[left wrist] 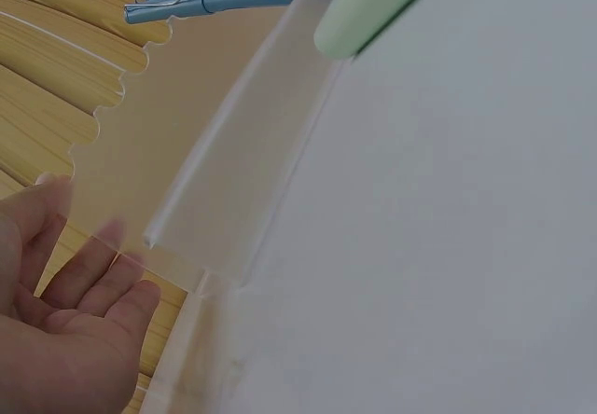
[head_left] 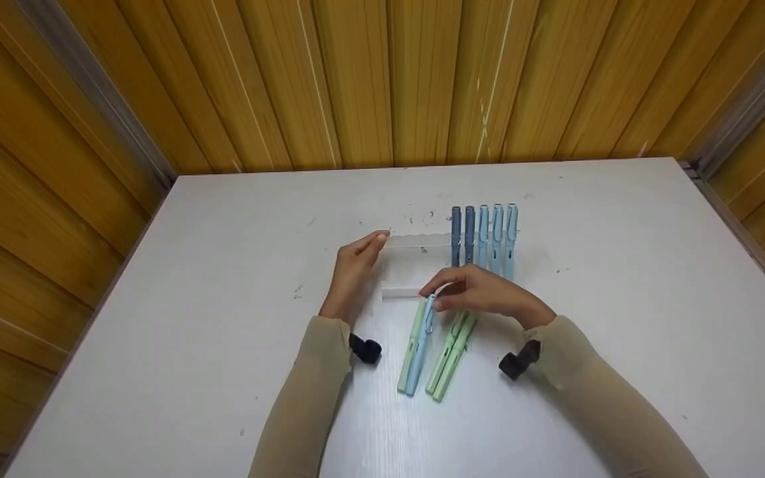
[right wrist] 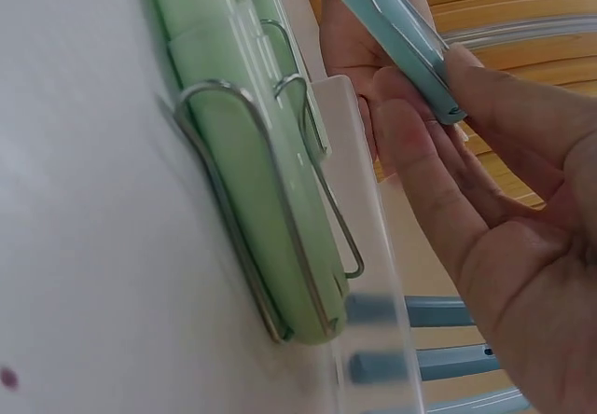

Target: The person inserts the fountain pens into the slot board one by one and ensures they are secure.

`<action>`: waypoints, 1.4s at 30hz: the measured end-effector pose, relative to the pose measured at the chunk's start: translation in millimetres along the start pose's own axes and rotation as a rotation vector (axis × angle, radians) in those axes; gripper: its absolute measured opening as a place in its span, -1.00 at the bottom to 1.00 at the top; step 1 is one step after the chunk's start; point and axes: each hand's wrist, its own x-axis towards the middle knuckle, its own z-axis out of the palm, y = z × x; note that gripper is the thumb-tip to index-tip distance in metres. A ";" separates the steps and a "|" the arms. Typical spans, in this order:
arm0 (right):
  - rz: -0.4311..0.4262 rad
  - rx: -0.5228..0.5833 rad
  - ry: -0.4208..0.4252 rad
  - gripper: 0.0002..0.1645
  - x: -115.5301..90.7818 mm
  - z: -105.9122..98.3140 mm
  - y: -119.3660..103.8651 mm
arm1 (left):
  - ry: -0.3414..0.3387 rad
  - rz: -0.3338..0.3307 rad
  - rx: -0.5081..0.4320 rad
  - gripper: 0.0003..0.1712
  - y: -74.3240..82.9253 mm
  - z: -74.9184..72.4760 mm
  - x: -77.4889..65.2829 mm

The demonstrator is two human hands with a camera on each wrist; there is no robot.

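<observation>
My left hand (head_left: 356,269) holds the left edge of a clear plastic pen stand (head_left: 416,240), which shows a scalloped edge (left wrist: 107,106) in the left wrist view. My right hand (head_left: 492,295) pinches a light blue pen (head_left: 416,368) near the end of its cap, where the metal clip sits. Along that pen's left side is a light green pen (head_left: 410,352). Two more green pens (head_left: 447,365) lie side by side below the right hand. On the stand's right part, two dark blue pens (head_left: 455,229) and three light blue pens (head_left: 497,229) rest in a row.
The white table (head_left: 190,318) carries a few small dark marks. Behind it rises a yellow wood-look panel wall (head_left: 356,86), with similar panels at both sides. A small black camera is strapped at each wrist.
</observation>
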 end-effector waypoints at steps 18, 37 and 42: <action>0.024 0.048 0.176 -0.55 -1.2 -5.2 -7.5 | -0.001 0.006 0.003 -0.52 -0.3 0.1 2.1; 0.093 0.011 0.356 -0.63 -5.7 -22.8 -25.3 | 0.000 0.014 0.016 -0.55 -0.9 -0.9 1.7; 0.077 0.027 0.384 -0.65 -6.2 -28.8 -31.6 | 0.002 0.009 0.023 -0.55 -0.6 -1.3 2.0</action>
